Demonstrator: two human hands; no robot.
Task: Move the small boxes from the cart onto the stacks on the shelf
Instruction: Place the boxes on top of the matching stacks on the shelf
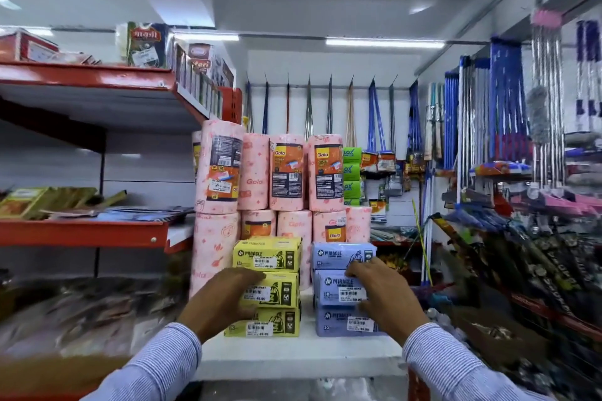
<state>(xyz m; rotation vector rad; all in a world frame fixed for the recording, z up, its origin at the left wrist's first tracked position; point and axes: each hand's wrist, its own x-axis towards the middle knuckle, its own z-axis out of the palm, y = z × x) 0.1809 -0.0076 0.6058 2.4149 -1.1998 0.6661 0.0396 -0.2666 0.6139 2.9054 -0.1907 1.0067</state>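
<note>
The fingers [252,275] of the left hand [221,298] are bent around the left side of the middle yellow box [280,290], with the thumb low by its bottom edge. The fingers [361,267] of the right hand [387,299] curl over the top of the middle blue pack [338,288], and the thumb presses its front low down. Both hands hold on; neither is let go.

The yellow boxes are hard card with sharp corners, three in a stack [268,286]. The blue packs look soft and puffy, wrapped in shiny plastic, three in a stack [343,288] just beside the yellow one. Each has a white price sticker on the front. Both stacks sit on a flat white shelf [293,355].

Behind them stand tall round pink rolls [290,172] of kitchen towel in thin wrap, two rows high. Striped blue-and-white sleeves [163,365] cover both arms. Red metal shelves [84,231] are at the left, and long mop handles [374,117] hang on the back wall.
</note>
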